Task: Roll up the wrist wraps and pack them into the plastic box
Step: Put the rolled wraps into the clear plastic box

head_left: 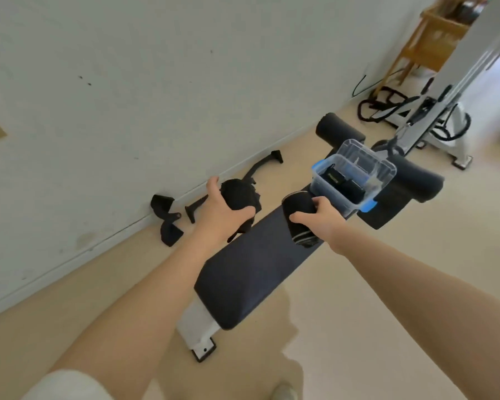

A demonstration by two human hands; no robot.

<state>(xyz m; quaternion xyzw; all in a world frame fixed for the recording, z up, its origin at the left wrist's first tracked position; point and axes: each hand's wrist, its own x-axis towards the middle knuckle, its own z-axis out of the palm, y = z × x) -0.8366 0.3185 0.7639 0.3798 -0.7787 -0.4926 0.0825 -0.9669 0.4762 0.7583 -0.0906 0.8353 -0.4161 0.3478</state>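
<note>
Above the bench [251,269]: left hand [218,213] clenched round one rolled wrist wrap [240,194], right hand [322,219] round another [299,206], both partly hidden by fingers. Beyond, open plastic box [355,180], dark contents indistinct.

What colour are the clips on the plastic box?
Blue; the head view shows one clip on the clear plastic box.

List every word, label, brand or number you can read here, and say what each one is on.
Nothing here reads clearly.
Small greenish print on the black item inside the plastic box: too blurred to read.
Pale stripes on the rolled wrap in the right hand: no legible lettering.
The wrap in the left hand: no visible print.
The bench: no visible print.
</note>
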